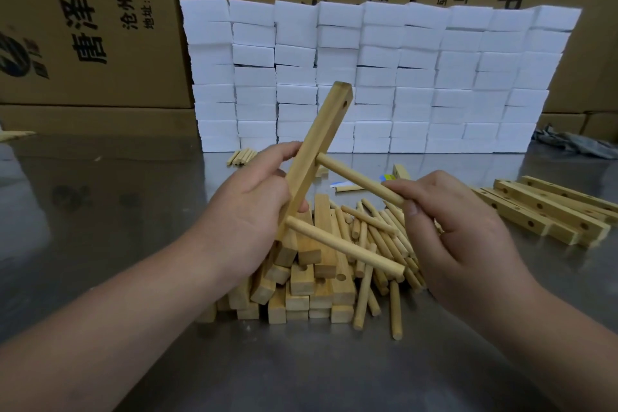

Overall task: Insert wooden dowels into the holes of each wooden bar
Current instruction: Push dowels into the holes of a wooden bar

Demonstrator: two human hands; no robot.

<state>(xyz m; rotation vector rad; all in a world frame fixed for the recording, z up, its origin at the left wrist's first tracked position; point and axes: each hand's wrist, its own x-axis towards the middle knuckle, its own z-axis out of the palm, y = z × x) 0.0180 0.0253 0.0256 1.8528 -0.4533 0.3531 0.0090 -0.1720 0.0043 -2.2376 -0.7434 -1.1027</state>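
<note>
**A:** What does the left hand have?

**B:** The left hand grips the lower part of a wooden bar, fingers curled round it. The bar's top leans toward one o'clock.

**A:** Any dowels in it?

**B:** A lower dowel sits in the bottom hole, pointing to four o'clock. An upper dowel meets the middle hole; I cannot tell how deep. The top hole is bare.

**A:** And the right hand?

**B:** The right hand pinches the upper dowel's outer end.

**A:** Below them?

**B:** A pile of bars, with loose dowels at its three o'clock, on the metal table.
</note>
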